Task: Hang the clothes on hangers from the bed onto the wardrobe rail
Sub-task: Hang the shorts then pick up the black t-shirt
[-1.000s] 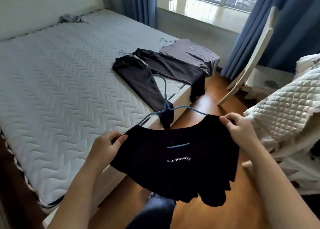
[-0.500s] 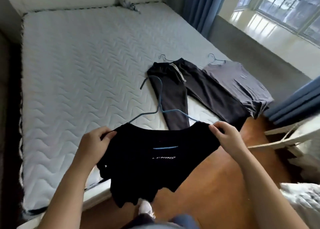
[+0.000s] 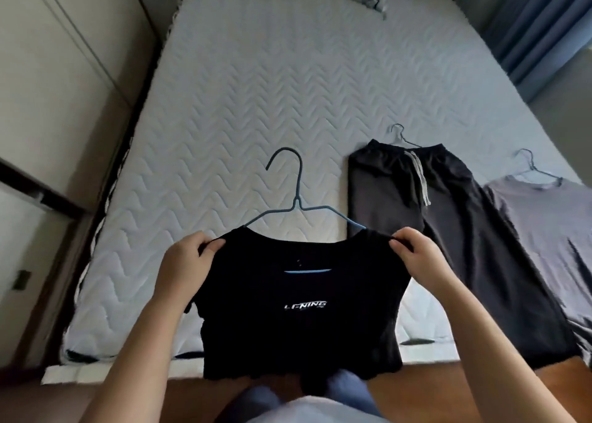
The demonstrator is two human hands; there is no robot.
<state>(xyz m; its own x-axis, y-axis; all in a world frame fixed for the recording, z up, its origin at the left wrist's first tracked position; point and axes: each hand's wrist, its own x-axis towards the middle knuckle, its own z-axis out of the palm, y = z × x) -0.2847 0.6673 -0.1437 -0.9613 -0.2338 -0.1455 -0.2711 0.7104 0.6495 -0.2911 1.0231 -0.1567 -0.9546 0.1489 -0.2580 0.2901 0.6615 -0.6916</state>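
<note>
above the foot of the bed, beside dark trousers lying on it, the black t-shirt is held up on its blue hanger; the fingers of the left hand and right hand each pinch a shoulder.

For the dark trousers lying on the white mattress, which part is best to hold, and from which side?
Probably the grey wire hanger at its neck, just below the hook, reaching from above at the waistband end. Only that part sticks out past the dark trousers, flat on the white mattress.
</note>
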